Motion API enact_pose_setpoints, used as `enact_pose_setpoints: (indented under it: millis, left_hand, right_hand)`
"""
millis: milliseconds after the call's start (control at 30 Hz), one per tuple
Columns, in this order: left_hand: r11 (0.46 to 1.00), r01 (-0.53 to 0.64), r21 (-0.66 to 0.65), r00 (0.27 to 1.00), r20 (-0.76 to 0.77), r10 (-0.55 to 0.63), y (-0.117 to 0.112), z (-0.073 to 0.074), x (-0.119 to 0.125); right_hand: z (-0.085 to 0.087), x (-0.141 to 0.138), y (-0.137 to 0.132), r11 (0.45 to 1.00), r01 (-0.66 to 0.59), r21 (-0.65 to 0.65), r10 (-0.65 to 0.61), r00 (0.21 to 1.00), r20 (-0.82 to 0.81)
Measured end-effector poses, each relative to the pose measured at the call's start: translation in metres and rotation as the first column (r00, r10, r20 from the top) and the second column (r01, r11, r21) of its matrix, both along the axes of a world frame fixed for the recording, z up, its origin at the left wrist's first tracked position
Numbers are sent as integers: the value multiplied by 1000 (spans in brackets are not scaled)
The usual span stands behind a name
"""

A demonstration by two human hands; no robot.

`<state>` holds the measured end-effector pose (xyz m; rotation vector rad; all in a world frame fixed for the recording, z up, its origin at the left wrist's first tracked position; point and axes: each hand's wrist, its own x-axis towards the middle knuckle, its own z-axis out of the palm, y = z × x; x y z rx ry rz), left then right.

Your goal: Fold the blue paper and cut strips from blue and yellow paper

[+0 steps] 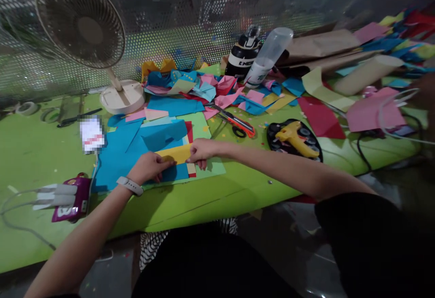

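A strip of yellow paper (177, 154) is stretched between my two hands, just above a stack of coloured sheets. My left hand (149, 167) pinches its left end, with a pale watch band round the wrist. At the other end, my right hand (202, 152) grips the strip between thumb and curled fingers. Blue sheets (117, 164) lie beneath, with red, cream and light green edges showing on the right. A folded blue piece (163, 134) sits right behind the yellow strip.
Behind stand a fan (117, 96), a black bottle (239, 60) and a clear bottle (268, 55). Paper scraps (204, 87) pile along the back. Scissors and an orange cutter (243, 125) lie right of the sheets, near a yellow glue gun (295, 138). A purple power bank (76, 200) and cables lie left.
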<state>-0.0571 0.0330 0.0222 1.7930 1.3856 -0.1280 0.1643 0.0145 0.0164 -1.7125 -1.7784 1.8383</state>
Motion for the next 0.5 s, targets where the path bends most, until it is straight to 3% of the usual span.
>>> enact_pose_setpoints:
  millis: [267, 500]
  left_hand:
    - [999, -1, -39, 1000, -8, 1, 2, 8, 4]
    - [999, 9, -52, 1000, -11, -9, 3, 11, 5]
  right_hand:
    - [-6, 41, -9, 997, 79, -27, -77, 995, 60]
    - [-6, 52, -15, 995, 100, -19, -98, 993, 61]
